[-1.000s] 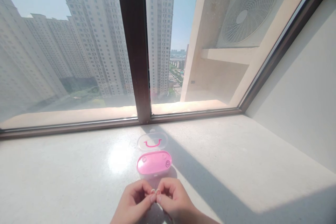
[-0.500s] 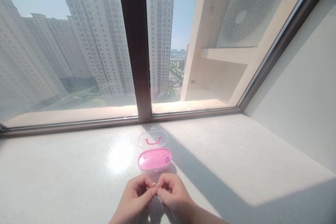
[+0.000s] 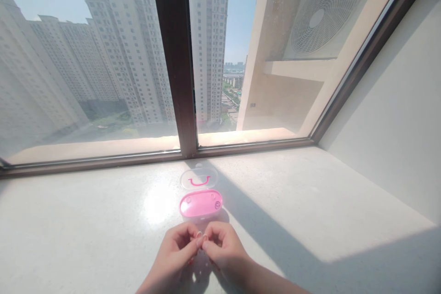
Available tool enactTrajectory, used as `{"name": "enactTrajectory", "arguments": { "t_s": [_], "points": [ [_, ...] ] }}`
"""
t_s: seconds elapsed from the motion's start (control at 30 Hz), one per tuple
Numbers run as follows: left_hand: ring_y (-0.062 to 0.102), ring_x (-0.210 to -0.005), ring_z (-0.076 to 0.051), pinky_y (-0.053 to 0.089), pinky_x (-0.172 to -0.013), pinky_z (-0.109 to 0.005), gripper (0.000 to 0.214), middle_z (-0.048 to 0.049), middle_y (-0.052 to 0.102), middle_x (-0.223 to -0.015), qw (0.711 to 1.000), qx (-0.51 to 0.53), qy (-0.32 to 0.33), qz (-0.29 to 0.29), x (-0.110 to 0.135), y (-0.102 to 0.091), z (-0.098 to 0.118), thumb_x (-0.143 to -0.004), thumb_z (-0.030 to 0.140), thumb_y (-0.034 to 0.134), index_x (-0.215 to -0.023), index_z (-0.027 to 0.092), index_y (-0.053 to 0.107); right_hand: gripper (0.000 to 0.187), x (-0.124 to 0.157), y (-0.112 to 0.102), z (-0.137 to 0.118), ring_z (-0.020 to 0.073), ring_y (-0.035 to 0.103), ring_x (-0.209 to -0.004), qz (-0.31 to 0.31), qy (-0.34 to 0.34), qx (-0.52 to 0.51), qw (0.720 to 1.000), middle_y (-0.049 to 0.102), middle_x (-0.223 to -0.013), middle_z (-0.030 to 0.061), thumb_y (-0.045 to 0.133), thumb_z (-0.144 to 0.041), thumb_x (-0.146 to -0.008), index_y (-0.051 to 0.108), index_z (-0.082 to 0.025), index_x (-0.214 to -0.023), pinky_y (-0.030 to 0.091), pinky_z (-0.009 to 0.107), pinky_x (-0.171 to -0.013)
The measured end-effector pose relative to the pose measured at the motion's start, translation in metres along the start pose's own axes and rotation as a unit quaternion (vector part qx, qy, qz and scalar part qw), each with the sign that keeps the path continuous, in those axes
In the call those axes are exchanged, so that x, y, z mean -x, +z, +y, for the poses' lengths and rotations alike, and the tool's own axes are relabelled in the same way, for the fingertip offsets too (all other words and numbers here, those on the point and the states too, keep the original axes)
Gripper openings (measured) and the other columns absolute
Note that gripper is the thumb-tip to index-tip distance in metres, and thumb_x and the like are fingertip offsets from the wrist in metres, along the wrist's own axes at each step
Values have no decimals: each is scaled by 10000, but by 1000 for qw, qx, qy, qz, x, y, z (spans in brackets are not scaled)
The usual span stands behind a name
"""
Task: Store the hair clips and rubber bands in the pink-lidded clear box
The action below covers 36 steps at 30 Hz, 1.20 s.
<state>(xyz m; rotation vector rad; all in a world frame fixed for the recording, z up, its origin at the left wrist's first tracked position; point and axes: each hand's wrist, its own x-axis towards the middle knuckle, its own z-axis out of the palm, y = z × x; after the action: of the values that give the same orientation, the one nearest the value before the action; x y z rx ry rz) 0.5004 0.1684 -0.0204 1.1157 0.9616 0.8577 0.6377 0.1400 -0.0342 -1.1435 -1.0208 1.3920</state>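
A small pink oval case (image 3: pixel 200 203) lies open on the pale window sill (image 3: pixel 86 229), its clear lid (image 3: pixel 199 178) with a pink curved mark folded back toward the glass. Just in front of the case, my left hand (image 3: pixel 176 251) and my right hand (image 3: pixel 223 248) meet thumb to thumb. Both are curled in a pinch at the fingertips. Whatever they pinch is too small to make out. Neither hand touches the case.
A dark window frame post (image 3: pixel 174 55) rises behind the case. The white wall (image 3: pixel 389 115) closes the sill on the right. Outside are tower blocks and an air-conditioner fan (image 3: pixel 327 9). A diagonal shadow crosses the sill's right half.
The hands keep their pinch together. The view has tilted slightly, so hands and case sit a little higher in the picture than a second ago.
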Motion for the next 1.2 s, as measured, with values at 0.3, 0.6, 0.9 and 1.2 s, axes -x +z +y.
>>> {"name": "enactTrajectory", "arguments": {
  "t_s": [0.3, 0.6, 0.9, 1.2],
  "points": [
    [499, -419, -104, 313, -406, -197, 380, -1, 579, -516, 998, -36, 33, 26, 0, 4, -3, -679, 461, 783, -620, 143, 583, 204, 1, 1, -4, 57, 337, -358, 4, 29, -50, 998, 407, -398, -77, 652, -281, -654, 492, -169, -594, 248, 189, -380],
    [510, -501, -106, 371, -476, -206, 357, -11, 605, -575, 996, -44, 65, 34, -1, 2, 1, -685, 439, 781, -632, 133, 603, 170, 0, -2, -7, 65, 372, -337, 10, 53, -18, 998, 481, -418, -56, 649, -289, -637, 548, -153, -655, 243, 185, -346],
    [545, -459, -124, 377, -443, -212, 369, -10, 614, -539, 996, -22, 60, 57, -2, 3, -8, -681, 463, 779, -648, 149, 587, 225, 0, -4, -8, 60, 388, -341, 4, 44, 1, 999, 507, -444, -45, 647, -351, -686, 574, -138, -689, 268, 185, -351],
    [423, -383, -76, 296, -378, -180, 365, 28, 525, -463, 996, -22, 53, 66, 0, 4, 3, -652, 461, 799, -644, 139, 628, 228, -1, -4, -12, 46, 371, -331, 0, 44, 3, 999, 488, -427, -60, 629, -366, -676, 541, -157, -654, 269, 177, -348]
  ]
}}
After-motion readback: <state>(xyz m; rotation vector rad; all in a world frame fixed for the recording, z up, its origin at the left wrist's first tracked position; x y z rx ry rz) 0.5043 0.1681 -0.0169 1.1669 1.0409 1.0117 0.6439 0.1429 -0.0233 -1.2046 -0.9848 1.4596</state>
